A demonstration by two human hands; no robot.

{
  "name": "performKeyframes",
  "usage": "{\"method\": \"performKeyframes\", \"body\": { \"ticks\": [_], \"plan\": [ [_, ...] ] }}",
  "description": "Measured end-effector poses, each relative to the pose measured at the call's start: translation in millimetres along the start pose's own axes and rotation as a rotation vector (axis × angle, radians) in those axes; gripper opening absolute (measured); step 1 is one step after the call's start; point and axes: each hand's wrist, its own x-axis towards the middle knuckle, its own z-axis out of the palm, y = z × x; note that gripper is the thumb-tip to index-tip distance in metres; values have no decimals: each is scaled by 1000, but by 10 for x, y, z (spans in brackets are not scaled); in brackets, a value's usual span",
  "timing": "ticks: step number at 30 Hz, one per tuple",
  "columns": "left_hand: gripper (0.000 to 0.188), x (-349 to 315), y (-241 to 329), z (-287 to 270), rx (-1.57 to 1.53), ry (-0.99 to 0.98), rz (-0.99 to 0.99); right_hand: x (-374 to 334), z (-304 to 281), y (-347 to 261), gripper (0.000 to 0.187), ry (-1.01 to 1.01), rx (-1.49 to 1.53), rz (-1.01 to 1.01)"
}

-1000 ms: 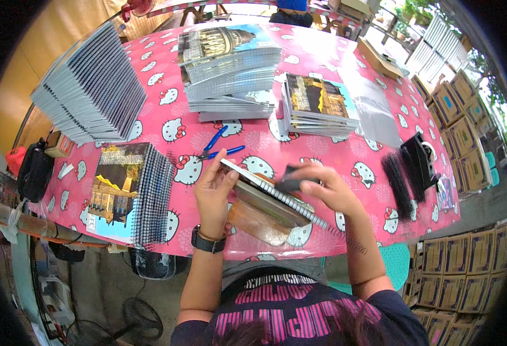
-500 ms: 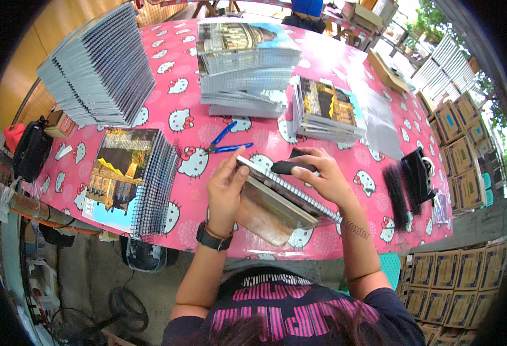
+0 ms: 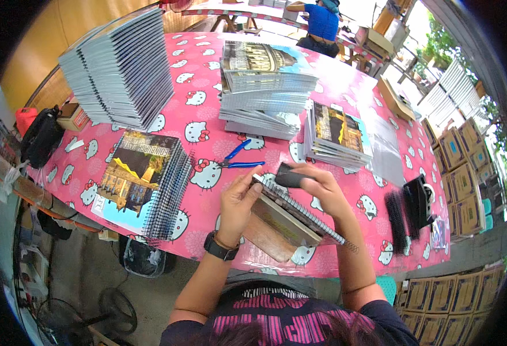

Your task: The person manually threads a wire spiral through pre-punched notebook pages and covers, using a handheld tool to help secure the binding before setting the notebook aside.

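My left hand (image 3: pixel 237 205) pinches the upper left end of a notebook (image 3: pixel 291 206), which stands on its edge with the coil-bound spine upward. A loose tail of thin coil (image 3: pixel 351 248) sticks out from the spine's lower right end, by my right forearm. In my right hand (image 3: pixel 321 187) is a dark, block-like tool (image 3: pixel 288 176), held just above the spine; its exact kind cannot be made out. The notebook leans against a wooden block (image 3: pixel 273 239) on the table. Beyond my left hand lie blue-handled cutting pliers (image 3: pixel 242 165), their handles spread.
Coil-bound notebooks (image 3: pixel 132 179) are piled at left, before a tall stack (image 3: pixel 118 69). More booklets stand in the centre stack (image 3: pixel 268 86) and right stack (image 3: pixel 340 135). Black coils (image 3: pixel 396 222) lie beside a black holder (image 3: pixel 419 202) at right. A person in blue (image 3: pixel 322 22) sits far back.
The view has tilted, so the table sits lower and more of the far person shows. My right hand's dark tool has turned and moved slightly along the spine toward its upper left end.
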Motion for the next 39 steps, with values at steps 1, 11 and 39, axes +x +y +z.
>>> {"method": "performKeyframes", "body": {
  "ticks": [1,11,39],
  "plan": [
    [38,13,-1,-17,-29,13,-3,-18,59,-45,44,-10,270,-42],
    [29,69,147,80,-113,-68,11,-214,-118,51,51,76,-280,0],
    [32,-266,538,568,-9,-200,183,-549,41,-1054,35,394,-384,-221]
  ]
}}
